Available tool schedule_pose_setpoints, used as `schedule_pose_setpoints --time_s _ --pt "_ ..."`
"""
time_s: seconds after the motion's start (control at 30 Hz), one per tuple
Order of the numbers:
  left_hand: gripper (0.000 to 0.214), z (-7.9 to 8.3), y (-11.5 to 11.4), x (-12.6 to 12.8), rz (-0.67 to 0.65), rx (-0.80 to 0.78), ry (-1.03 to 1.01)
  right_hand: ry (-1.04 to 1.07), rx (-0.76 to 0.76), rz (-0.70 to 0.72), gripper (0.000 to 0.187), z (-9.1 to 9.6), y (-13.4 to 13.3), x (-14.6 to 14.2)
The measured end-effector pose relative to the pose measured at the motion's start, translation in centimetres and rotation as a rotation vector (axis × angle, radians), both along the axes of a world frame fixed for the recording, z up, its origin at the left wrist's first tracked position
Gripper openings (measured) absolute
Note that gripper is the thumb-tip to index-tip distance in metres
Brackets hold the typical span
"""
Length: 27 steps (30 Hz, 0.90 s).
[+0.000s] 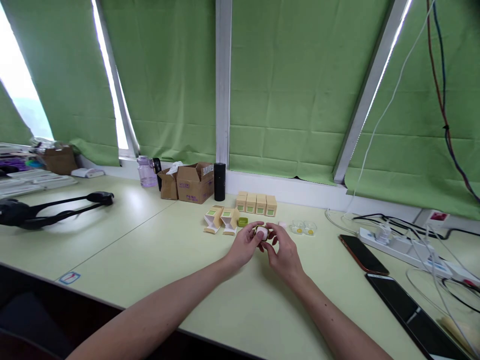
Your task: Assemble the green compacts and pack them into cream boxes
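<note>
Both hands meet above the middle of the table around a small rounded-square case [261, 233] with a pale pinkish-white face and a dark yellow-green rim. My left hand [243, 246] grips it from the left, thumb across its face. My right hand [285, 252] has its fingertips at the case's right edge, fingers curled. Just beyond lie a small green box [243, 221], a pale pinkish piece [282, 224] partly behind my right hand, and a clear plastic tray [303, 228] with yellow spots in its two cups. Two opened small cartons [213, 220] lie left of the green box.
Several closed small cartons [256, 204] stand in a row behind. Farther back are a black cylinder [219, 182], cardboard boxes [195, 183] and a purple bottle [146, 172]. Phones [363, 254], a power strip [405, 251] and cables lie right; a black strapped object [56, 210] lies left.
</note>
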<state>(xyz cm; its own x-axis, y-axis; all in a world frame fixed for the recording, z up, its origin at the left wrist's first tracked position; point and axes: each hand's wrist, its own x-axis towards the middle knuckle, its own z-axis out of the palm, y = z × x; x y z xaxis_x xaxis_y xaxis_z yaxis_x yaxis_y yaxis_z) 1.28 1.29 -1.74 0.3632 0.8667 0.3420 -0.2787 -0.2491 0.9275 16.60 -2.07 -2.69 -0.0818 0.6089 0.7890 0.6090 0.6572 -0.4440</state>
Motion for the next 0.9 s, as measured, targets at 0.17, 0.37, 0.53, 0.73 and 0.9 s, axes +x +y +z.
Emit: schedule_pose_setpoints --time_s 0.17,0.37,0.53,0.73,0.9 --pt "0.067 0.4 -0.1 -0.1 -0.008 0.033 0.02 0.053 -0.037 0.019 0.038 0.2 0.0 0.0" --pt "0.065 0.3 0.2 -1.0 0.046 0.053 0.136 0.319 -0.197 0.098 0.033 0.9 0.1 0.3" --pt "0.044 0.4 0.6 -1.8 0.195 0.201 0.228 0.52 -0.308 0.198 0.039 1.4 0.2 0.3" --pt "0.048 0.8 0.4 -2.5 0.372 0.637 0.416 0.714 -0.402 0.302 0.05 1.8 0.4 0.3" --pt "0.053 0.9 0.1 -2.5 0.376 0.885 0.527 0.838 -0.503 0.33 0.057 1.7 0.6 0.3"
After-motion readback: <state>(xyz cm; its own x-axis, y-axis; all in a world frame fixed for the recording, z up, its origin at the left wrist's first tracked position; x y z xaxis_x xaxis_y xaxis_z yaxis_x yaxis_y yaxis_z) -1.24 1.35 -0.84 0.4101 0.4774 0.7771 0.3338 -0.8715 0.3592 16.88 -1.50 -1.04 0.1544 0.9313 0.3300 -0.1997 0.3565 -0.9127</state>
